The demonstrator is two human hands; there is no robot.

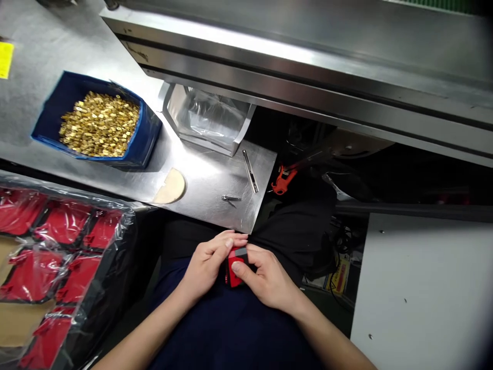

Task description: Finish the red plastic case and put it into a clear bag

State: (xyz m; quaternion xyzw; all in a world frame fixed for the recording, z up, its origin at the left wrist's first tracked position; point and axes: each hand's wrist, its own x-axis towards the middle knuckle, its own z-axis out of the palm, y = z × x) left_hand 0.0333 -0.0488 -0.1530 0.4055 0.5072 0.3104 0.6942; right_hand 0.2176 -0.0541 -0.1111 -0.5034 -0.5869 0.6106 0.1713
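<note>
Over my lap, just off the corner of the metal table, both hands grip one small red and black piece with a grey band across its top. My left hand closes on its left side, thumb laid near the upper edge and fingers stretched along the far side. My right hand wraps the other side, with the thumb pressing on the red face. Much of the piece is hidden by my fingers. Beyond my hands, a nail clipper and a slim utility knife lie on the metal table.
A blue bin of small brass parts stands left, near a beige half-round piece. A grey bin holds clear plastic bags. Bagged red parts fill a lined box at lower left. Right are an orange air gun and white panel.
</note>
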